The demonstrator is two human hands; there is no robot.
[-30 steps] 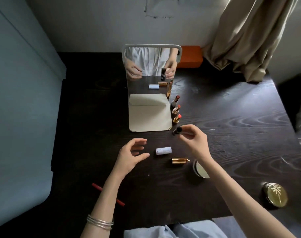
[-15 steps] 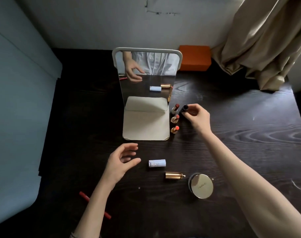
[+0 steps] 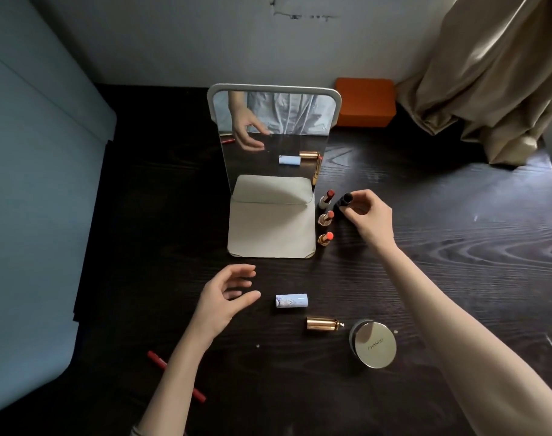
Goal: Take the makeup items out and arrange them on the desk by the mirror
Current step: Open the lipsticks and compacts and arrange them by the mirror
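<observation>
1. Now the right hand (image 3: pixel 370 217) pinches a dark lipstick (image 3: pixel 344 200) just beside the uncapped row (image 3: pixel 325 217) at the mirror (image 3: pixel 270 121).
2. Left hand (image 3: pixel 226 298) hovers spread, empty.
3. Next, I judge: stand it upright on the bench (image 3: pixel 457 247) without toppling neighbours.

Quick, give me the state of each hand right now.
Left hand: open, empty, above the desk.
Right hand: closed on a black tube, beside the lipsticks.

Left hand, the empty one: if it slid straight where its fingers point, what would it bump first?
Probably the pale blue tube lying just beyond the left hand's fingertips; height above the desk is unclear.
</observation>
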